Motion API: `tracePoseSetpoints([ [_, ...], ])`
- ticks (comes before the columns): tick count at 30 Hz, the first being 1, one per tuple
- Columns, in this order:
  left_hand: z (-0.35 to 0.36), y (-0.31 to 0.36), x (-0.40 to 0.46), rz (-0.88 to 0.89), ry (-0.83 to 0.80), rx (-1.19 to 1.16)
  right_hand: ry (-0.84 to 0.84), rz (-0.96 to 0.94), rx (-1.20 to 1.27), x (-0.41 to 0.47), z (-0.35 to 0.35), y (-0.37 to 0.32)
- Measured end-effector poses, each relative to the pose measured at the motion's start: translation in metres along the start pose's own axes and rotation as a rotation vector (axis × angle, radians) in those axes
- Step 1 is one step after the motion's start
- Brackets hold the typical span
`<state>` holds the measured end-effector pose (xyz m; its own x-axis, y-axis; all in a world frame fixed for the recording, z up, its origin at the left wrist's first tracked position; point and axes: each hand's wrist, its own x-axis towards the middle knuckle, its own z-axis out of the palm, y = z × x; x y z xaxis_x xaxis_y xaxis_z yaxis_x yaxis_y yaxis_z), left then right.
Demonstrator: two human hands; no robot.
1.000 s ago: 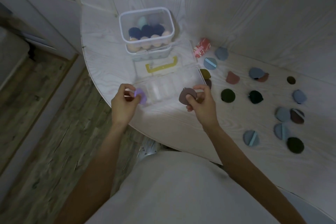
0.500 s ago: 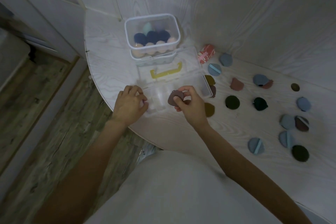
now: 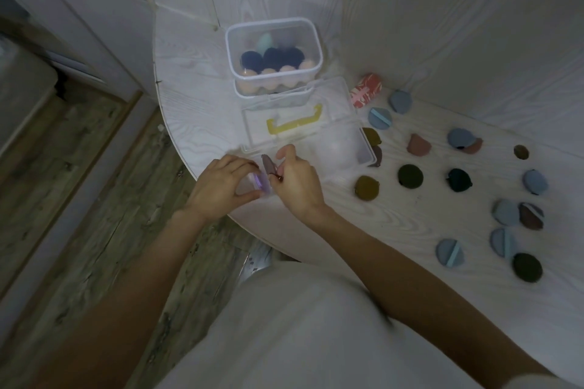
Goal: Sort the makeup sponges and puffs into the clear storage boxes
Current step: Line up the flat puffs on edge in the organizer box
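Pinching a mauve-brown round makeup puff (image 3: pixel 268 164) on edge, the right hand (image 3: pixel 297 181) holds it over the near left end of the low clear plastic storage box (image 3: pixel 363 148), its fingers curled round the puff. The left hand (image 3: pixel 221 186) is just beside it, fingers bent round that same end of the box, with a pale lilac puff (image 3: pixel 260 184) standing on edge between the two hands; whether the left fingers grip that puff or only the box wall I cannot tell. The box's clear hinged lid with a yellow handle (image 3: pixel 295 121) lies open behind it. Farther back on the white wood-grain table (image 3: pixel 196 110) stands a taller clear plastic box (image 3: pixel 274 55) holding navy, peach and mint egg-shaped sponges.

To the right of the low box, loose puffs lie scattered over the table: an olive-brown round puff (image 3: pixel 366 188) near the box's front corner, a dark olive round puff (image 3: pixel 410 176), a black-green round puff (image 3: pixel 459 180), a dusty pink puff (image 3: pixel 418 144), and several grey-blue strapped puffs (image 3: pixel 449 252) toward the right edge. A red-and-white patterned roll (image 3: pixel 366 94) lies by the wall, beside the lid's right corner.
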<state>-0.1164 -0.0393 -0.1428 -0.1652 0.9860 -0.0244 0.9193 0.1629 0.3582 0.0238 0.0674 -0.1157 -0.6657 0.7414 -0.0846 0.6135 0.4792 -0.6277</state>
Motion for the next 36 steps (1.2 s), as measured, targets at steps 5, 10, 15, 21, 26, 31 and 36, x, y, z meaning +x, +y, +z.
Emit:
tracePoseSetpoints([
  [5, 0.007, 0.005, -0.003, 0.016, 0.055, -0.135, 0.031, -0.092, -0.246, -0.007, 0.004, -0.003],
  [10, 0.016, 0.016, -0.01, -0.066, 0.062, -0.213, 0.056, -0.109, -0.397, -0.015, 0.004, 0.001],
  [15, 0.015, 0.015, -0.014, -0.046, 0.057, -0.202, -0.038, -0.132, -0.559, -0.011, 0.017, -0.003],
  [21, 0.011, 0.009, -0.019, 0.085, 0.032, -0.092, -0.12, -0.149, -0.261, -0.02, 0.004, 0.011],
  [26, 0.018, 0.016, -0.025, 0.037, 0.078, -0.094, 0.396, -0.083, -0.037, -0.033, -0.055, 0.056],
  [31, 0.019, 0.033, -0.02, -0.034, 0.093, -0.095, 0.407, 0.359, -0.128, -0.014, -0.086, 0.147],
  [36, 0.021, 0.046, -0.016, -0.052, 0.093, -0.054, -0.035, 0.432, -0.266, 0.021, -0.085, 0.185],
])
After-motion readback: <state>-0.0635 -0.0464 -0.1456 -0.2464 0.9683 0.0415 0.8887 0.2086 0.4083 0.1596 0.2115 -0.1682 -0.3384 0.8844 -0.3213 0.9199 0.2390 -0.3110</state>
